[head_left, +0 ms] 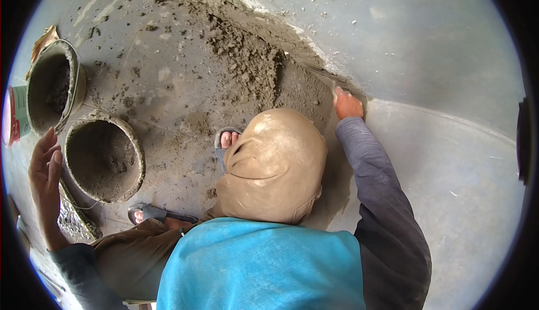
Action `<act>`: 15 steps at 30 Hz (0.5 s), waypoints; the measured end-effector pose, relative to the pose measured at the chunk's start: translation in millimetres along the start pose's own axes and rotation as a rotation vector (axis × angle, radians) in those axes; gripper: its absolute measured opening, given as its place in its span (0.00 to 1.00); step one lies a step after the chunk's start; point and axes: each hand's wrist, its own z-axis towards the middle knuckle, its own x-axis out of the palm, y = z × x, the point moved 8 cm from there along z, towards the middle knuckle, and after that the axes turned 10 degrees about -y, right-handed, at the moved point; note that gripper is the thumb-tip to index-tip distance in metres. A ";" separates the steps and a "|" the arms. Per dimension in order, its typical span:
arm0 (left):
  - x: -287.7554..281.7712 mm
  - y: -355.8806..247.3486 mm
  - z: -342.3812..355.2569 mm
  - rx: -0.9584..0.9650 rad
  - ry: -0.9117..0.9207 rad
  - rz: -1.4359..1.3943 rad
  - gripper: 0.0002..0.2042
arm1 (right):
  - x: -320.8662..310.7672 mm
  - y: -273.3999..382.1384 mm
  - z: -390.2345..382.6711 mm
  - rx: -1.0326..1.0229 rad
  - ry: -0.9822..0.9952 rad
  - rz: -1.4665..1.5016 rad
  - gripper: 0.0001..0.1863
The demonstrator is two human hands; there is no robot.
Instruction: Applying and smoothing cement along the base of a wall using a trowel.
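My right hand [348, 105] is closed at the edge of a smeared band of wet grey mortar [306, 88], beside the pale wall. Whatever its fingers grip is too hidden to name. At the far left my left hand [46, 167] is raised with fingers stretched out, holding nothing. It is nearest to a mortar-caked bucket [140, 153], with some mortar inside. A second bucket [80, 82], with a wire handle and mortar in it, stands just beyond. A heap of crumbly mortar [247, 57] lies left of the smeared band.
My bent knee [275, 164] in brown trousers fills the middle; my sandalled feet [229, 138] are on the mortar-spattered floor [174, 91]. A green and red container [19, 113] lies behind the buckets. A mortar-smeared board or tray [76, 217] sits below my left hand.
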 end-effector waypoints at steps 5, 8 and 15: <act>-2.4 13.1 3.6 -0.056 -0.011 -0.005 0.21 | -2.3 -7.5 9.0 -0.041 0.082 -0.026 0.16; 4.3 5.5 4.2 -0.023 -0.002 -0.006 0.21 | 40.3 -75.8 12.9 0.117 0.147 -0.140 0.15; 3.3 13.2 12.2 -0.027 -0.006 0.013 0.22 | 14.4 -59.9 17.0 0.093 0.201 -0.065 0.15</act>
